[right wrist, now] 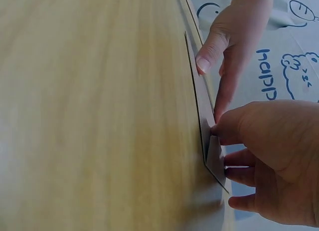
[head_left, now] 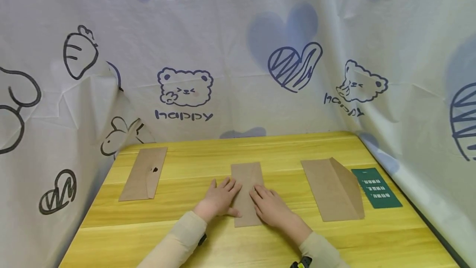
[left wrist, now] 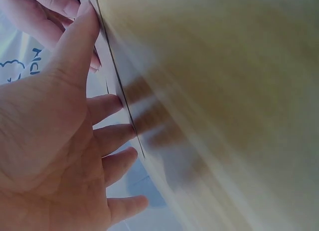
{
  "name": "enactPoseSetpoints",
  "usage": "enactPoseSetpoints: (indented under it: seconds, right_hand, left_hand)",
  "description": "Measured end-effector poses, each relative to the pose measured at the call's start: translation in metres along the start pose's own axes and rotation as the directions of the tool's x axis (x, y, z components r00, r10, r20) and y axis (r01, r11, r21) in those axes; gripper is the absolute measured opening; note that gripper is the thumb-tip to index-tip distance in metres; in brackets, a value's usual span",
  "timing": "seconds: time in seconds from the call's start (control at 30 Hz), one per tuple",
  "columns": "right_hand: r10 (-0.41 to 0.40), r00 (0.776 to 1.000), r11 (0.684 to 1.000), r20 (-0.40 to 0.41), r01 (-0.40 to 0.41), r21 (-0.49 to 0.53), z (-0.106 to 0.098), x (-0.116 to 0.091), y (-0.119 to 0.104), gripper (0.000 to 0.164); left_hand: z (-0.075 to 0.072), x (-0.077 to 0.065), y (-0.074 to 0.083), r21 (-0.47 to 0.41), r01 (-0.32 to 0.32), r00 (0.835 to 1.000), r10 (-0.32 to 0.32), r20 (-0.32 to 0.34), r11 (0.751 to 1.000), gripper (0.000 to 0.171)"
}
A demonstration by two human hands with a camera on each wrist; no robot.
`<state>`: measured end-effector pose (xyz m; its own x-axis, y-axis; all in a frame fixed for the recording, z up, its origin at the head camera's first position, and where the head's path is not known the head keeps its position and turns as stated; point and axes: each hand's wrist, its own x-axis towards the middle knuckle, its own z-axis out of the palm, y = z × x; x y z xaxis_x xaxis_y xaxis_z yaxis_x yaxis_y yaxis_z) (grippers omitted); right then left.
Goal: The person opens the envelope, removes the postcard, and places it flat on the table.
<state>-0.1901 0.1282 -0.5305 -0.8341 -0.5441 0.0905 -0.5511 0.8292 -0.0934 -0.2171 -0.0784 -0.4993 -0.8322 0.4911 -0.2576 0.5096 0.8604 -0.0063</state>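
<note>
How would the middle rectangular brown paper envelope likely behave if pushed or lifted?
The rectangular brown paper envelope is probably light, since it looks thin. It likely bends easily: one flap angles up in the right wrist view. Pushed, it should slide rather than tip, lying so low.

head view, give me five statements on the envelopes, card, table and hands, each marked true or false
1. The left hand and right hand both touch the middle envelope. True.
2. The green card lies beside the leftmost envelope. False: it lies at the right side of the rightmost envelope.
3. The leftmost envelope bears a small dark mark. True.
4. The rightmost envelope is under the right hand. False: neither hand touches it.
5. The tabletop is plain white. False: it is yellowish with wood grain.
</note>
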Motion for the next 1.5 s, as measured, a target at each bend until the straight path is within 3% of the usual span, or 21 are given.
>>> enactPoseSetpoints:
  seconds: [0.33, 0.87, 1.07, 1.33, 1.5]
  right_hand:
    - [-0.011, 0.997, 0.999, 0.072, 0.009, 0.033, -0.008, 0.000, 0.003, 0.045]
    - [0.003, 0.999, 0.998, 0.050, -0.006, 0.057, -0.010, -0.008, 0.007, 0.048]
    - [0.015, 1.000, 0.998, -0.012, -0.014, 0.059, -0.010, -0.011, 0.011, 0.051]
    - [0.004, 0.986, 0.999, -0.168, 0.005, 0.054, -0.016, -0.017, 0.021, 0.057]
    - [0.048, 0.984, 0.999, -0.173, -0.046, 0.020, -0.016, -0.024, 0.034, 0.062]
  left_hand:
    - [0.004, 0.002, -0.002, -0.012, -0.003, 1.000, 0.003, 0.003, 1.000, 0.096]
    - [0.002, 0.001, 0.000, -0.026, -0.007, 1.000, 0.008, 0.016, 1.000, 0.096]
    - [0.003, 0.002, -0.001, -0.029, -0.010, 1.000, 0.010, 0.003, 1.000, 0.096]
    - [0.002, 0.002, -0.002, -0.045, -0.018, 1.000, 0.018, -0.003, 0.999, 0.097]
    - [0.002, 0.002, -0.002, -0.047, -0.020, 1.000, 0.021, 0.001, 0.999, 0.097]
